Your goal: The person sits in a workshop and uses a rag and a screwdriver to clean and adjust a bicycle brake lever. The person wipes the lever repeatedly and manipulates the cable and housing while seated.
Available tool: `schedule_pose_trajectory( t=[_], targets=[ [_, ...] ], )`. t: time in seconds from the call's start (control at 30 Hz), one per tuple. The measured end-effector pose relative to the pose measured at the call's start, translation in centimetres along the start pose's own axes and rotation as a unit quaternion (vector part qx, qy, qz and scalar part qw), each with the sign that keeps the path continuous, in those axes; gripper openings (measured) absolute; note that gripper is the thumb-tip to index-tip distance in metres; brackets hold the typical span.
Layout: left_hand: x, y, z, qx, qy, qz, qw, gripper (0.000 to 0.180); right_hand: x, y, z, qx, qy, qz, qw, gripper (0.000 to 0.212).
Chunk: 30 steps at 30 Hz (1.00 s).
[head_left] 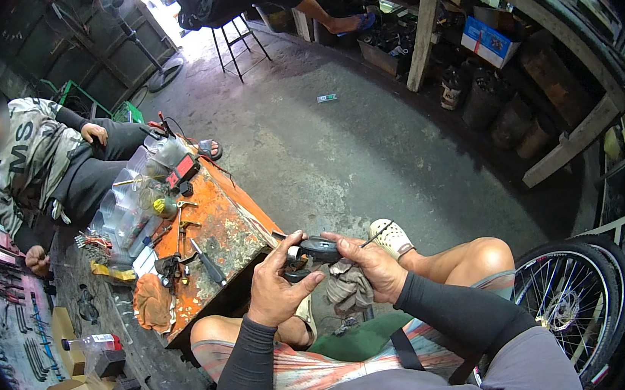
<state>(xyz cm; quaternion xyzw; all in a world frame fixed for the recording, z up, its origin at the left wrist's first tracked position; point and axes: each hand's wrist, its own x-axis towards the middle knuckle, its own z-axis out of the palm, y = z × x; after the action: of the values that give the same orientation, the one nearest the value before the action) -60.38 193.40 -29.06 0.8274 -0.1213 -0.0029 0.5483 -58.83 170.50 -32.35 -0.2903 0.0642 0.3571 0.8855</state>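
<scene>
Above my lap, my left hand (278,284) grips one end of a black rounded part (318,251), thumb and fingers around it. What kind of part it is does not show clearly. My right hand (375,266) is closed on the other end, its thumb along the top. Beneath that hand hangs a crumpled grey rag (349,286), caught against the fingers. A thin dark rod (379,233) pokes out past the right hand to the upper right; its other end is hidden.
Left of me stands an orange, worn bench (227,211) bearing a screwdriver (209,263), an orange cloth (153,303), clear bins (127,203) and a red-black device (183,170). A person (42,162) sits beyond it. Bicycle wheels (568,305) stand at right, below a wooden shelf (425,31).
</scene>
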Motion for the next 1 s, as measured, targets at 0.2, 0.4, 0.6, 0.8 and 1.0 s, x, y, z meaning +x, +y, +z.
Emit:
schedule_pose_trajectory(
  t=[0.2,0.4,0.6,0.8,1.0],
  targets=[
    [-0.5,-1.5,1.1,-0.047,0.090,0.117,0.988,0.106,0.1,-0.2,0.4,-0.151,-0.036,-0.101,0.983,0.074],
    [-1.1,-1.8,1.3,0.022,0.128,0.079,0.988,0.083,-0.6,-0.2,0.7,-0.170,-0.057,-0.110,0.978,0.076],
    [-1.0,-1.6,1.3,0.078,0.133,0.074,0.985,0.065,-0.9,-0.3,0.6,-0.137,-0.050,-0.074,0.987,0.078],
    [-1.0,-1.6,1.2,0.087,0.133,0.067,0.985,0.061,-0.9,-0.5,1.1,-0.133,-0.045,-0.070,0.988,0.078],
    [-0.9,-1.3,1.2,0.086,0.134,0.056,0.986,0.062,-0.7,-0.5,0.8,-0.161,-0.044,-0.077,0.983,0.079]
  ],
)
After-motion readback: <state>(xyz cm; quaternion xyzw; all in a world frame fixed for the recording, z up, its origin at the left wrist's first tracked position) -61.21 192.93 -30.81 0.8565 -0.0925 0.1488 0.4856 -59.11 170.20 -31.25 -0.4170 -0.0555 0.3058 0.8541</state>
